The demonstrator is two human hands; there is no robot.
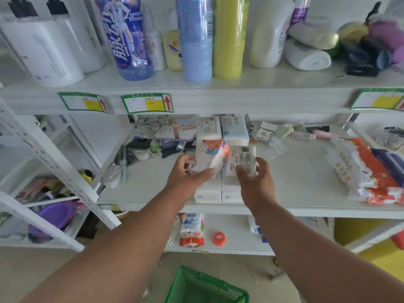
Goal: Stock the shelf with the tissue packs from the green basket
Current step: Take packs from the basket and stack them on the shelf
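Observation:
My left hand (188, 176) grips a white tissue pack with orange and blue print (209, 157), tilted over the middle shelf (295, 182). My right hand (255, 178) holds a white tissue pack with a barcode label (241, 160) beside it. Both packs rest on top of two white packs (208, 194) lying at the shelf's front edge. Two more tissue packs (223, 129) stand further back on the same shelf. The green basket (185, 285) sits on the floor below, at the bottom edge of view; what it holds cannot be made out.
Bottles and rolls line the top shelf (196, 86). Orange and white packets (371, 176) are piled at the right of the middle shelf, small toiletries at its back and left. A tissue pack (192, 229) and an orange cap (218, 238) lie on the lower shelf.

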